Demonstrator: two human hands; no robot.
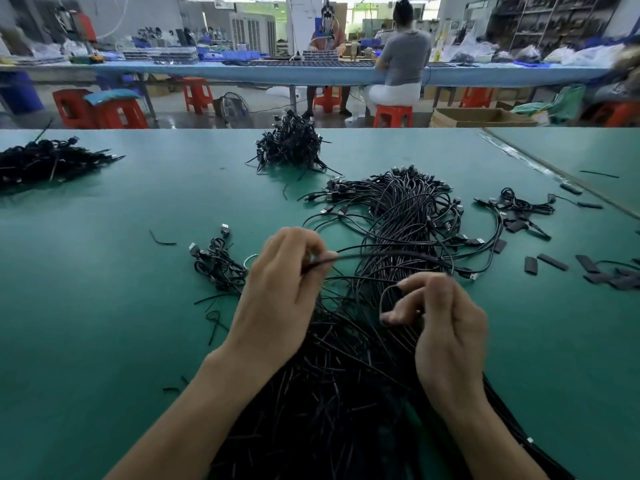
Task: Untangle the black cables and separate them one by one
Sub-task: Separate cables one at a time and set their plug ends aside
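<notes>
Centre frame: left hand (pixel 277 289) pinches one cable (pixel 381 255) raised above the tangled bundle (pixel 398 237), apparently to draw it free; right hand (pixel 446 327), fingers curled, loops another strand, steadying the mass on the green table (pixel 104 271).

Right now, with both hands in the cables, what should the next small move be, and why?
Probably draw the left hand leftward to slide its pinched cable out of the tangle. The cable arcs above it toward a plug on the right and looks nearly free, the right hand holds a loop beside it, and a small pile lies just left.
</notes>
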